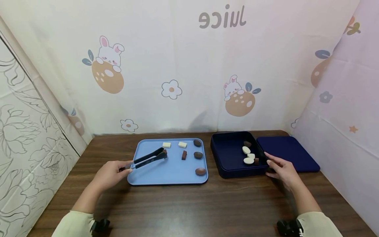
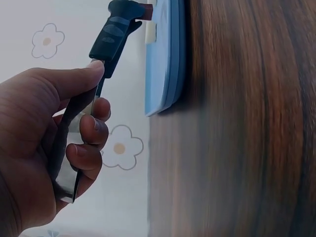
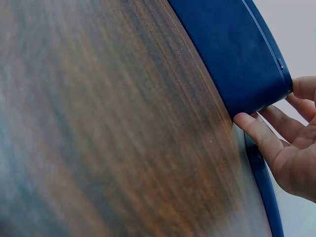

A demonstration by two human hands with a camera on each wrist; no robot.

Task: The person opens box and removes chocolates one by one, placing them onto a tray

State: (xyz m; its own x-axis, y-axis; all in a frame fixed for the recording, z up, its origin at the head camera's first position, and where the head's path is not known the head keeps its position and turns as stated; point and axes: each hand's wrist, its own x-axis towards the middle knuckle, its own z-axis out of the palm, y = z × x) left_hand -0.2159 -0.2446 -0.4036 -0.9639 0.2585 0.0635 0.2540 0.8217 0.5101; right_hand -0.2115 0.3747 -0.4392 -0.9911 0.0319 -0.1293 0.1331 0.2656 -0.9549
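Observation:
My left hand grips metal tongs with black tips, thumb on one arm and fingers curled round the other. Between the tips, a small brown chocolate piece shows above the light blue tray. On the tray lie two white chocolate pieces, one brown bar-shaped piece and three brown egg-shaped chocolates along the right. My right hand touches the front right corner of a dark blue box with extended fingers and thumb. Several brown and white pieces lie inside its right half.
A flat dark blue lid lies right of the box, behind my right hand. Tray, box and lid sit on a brown wooden table. A printed curtain hangs along the table's back edge.

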